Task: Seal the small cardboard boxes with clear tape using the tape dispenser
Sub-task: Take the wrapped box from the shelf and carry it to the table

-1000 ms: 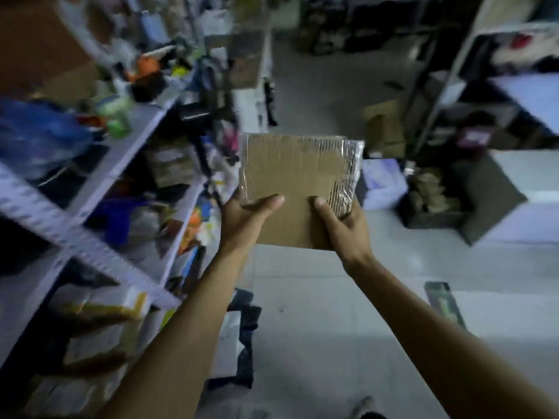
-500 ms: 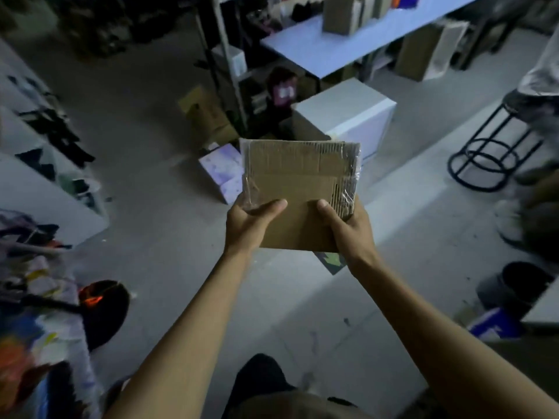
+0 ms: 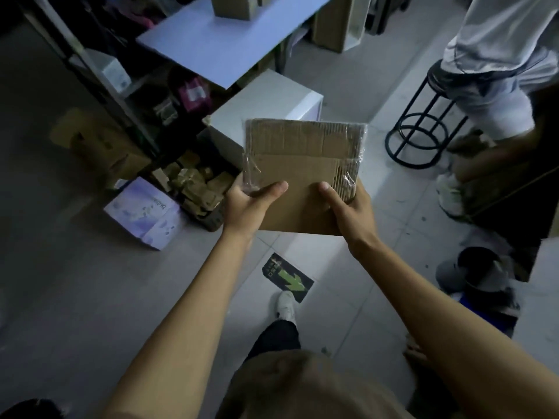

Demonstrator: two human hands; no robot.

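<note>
Overhead, both hands are holding a flat bundle of cardboard out in front of the body, above the floor. The left hand is gripping the lower left corner with its thumb lying across the top face, and the right hand is gripping the lower right corner the same way, fingers curled underneath. Clear plastic film is wrapping the cardboard along its left, top and right edges. The floor is showing pale tiles, dim and grey, with a dark sticker bearing a green arrow lying just beyond a white shoe. Past the cardboard a white cabinet is standing beside a counter with a pale blue top, which is carrying a brown box at its far end. To the left, metal shelving is holding small packages, and a crate of brown parcels is sitting on the floor next to a tilted purple-and-white carton. On the right, another person in light clothing is sitting on a black metal stool.
</note>
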